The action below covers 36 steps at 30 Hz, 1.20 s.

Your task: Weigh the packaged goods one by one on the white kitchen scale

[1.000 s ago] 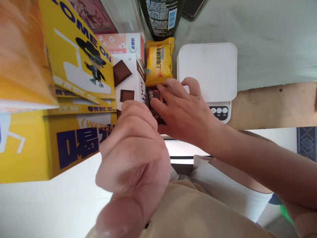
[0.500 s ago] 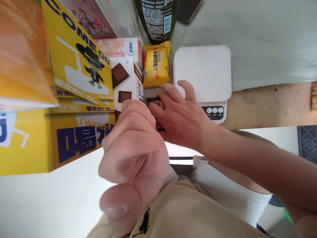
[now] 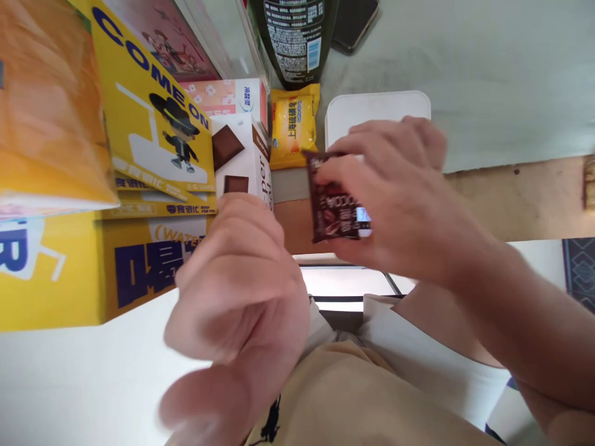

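Note:
My right hand grips a small dark brown packet marked COCOA, held over the near left part of a white kitchen scale. A lit strip of the scale's display shows beside the packet. Close to the camera, my left hand is curled closed with its thumb apart. It overlaps the near end of a white box with chocolate squares printed on it; anything inside its fingers is hidden. Beyond the packet lies a yellow soap wrapper.
Yellow COME ON boxes and an orange bag crowd the left. A pink box, a dark bottle and a black phone stand or lie at the back. The wooden table edge runs along the front.
My right hand has picked up the dark packet from beside the white box and moved it right, over the scale. My left hand has shifted slightly left, still curled.

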### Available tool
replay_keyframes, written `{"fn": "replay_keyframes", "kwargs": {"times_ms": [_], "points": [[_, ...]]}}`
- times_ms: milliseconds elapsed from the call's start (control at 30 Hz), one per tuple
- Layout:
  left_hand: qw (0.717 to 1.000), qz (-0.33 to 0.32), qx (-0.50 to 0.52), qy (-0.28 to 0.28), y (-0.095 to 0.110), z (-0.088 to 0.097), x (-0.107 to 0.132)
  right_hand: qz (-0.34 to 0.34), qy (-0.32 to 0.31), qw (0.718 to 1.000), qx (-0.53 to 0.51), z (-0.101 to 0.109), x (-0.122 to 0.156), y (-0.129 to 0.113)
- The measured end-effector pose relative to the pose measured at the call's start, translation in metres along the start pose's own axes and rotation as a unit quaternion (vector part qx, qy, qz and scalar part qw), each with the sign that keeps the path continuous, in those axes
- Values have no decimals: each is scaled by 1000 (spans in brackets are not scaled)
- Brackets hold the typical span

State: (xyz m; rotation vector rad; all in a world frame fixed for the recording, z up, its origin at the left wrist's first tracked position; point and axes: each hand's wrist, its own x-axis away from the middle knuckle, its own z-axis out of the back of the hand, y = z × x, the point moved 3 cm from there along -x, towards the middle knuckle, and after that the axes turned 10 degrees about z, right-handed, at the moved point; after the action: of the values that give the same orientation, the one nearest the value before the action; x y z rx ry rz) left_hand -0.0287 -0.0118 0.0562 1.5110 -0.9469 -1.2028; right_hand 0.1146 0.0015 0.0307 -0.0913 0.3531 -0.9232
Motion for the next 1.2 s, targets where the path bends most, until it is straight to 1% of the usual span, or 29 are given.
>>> {"fn": "replay_keyframes", "kwargs": {"times_ms": [100, 133, 167, 200, 233, 333, 367, 400, 467, 533, 567, 700, 767, 833, 933, 1000, 1067, 1133, 1200], "points": [[995, -48, -64, -68, -14, -5, -1, -31, 67, 997, -2, 14, 15, 23], [990, -54, -91, -97, -21, -8, -2, -36, 81, 996, 2, 16, 19, 30], [986, -57, -109, -113, -29, -12, -3, -36, 93, 995, 6, 16, 23, 35], [983, -48, -113, -135, -37, -17, -3, -34, 103, 994, 8, 16, 26, 40], [984, -22, -103, -143, -46, -21, -4, -30, 109, 994, 9, 14, 28, 44], [976, 90, -67, -185, -66, -39, -3, -34, 103, 994, 12, 6, 32, 52], [973, 108, -62, -194, -70, -44, -2, -39, 97, 994, 12, 3, 33, 54], [972, 116, -58, -197, -73, -49, -1, -43, 92, 995, 9, 2, 33, 55], [974, 109, -54, -189, -75, -56, 0, -48, 94, 994, 0, 1, 34, 59], [979, 92, -58, -173, -77, -60, -1, -54, 92, 994, -14, 1, 35, 64], [982, 72, -67, -161, -78, -60, -2, -57, 88, 994, -16, 2, 36, 67], [989, -43, -98, -103, -78, -53, -12, -80, 61, 995, -15, 5, 36, 81], [989, -63, -104, -87, -79, -48, -17, -101, 35, 994, -12, 5, 33, 86], [988, -64, -115, -77, -81, -43, -21, -111, 4, 994, -12, 4, 29, 90], [986, -54, -137, -81, -87, -38, -23, -99, -18, 995, -21, 2, 24, 92], [983, -65, -140, -101, -91, -37, -23, -91, -23, 995, -35, -1, 22, 94], [982, -83, -130, -112, -96, -36, -23, -82, -22, 995, -53, -3, 22, 95], [982, -84, -127, -115, -99, -35, -24, -73, -17, 995, -71, -3, 24, 96], [981, -87, -132, -115, -101, -35, -25, -70, 4, 994, -82, -3, 28, 97]]}}
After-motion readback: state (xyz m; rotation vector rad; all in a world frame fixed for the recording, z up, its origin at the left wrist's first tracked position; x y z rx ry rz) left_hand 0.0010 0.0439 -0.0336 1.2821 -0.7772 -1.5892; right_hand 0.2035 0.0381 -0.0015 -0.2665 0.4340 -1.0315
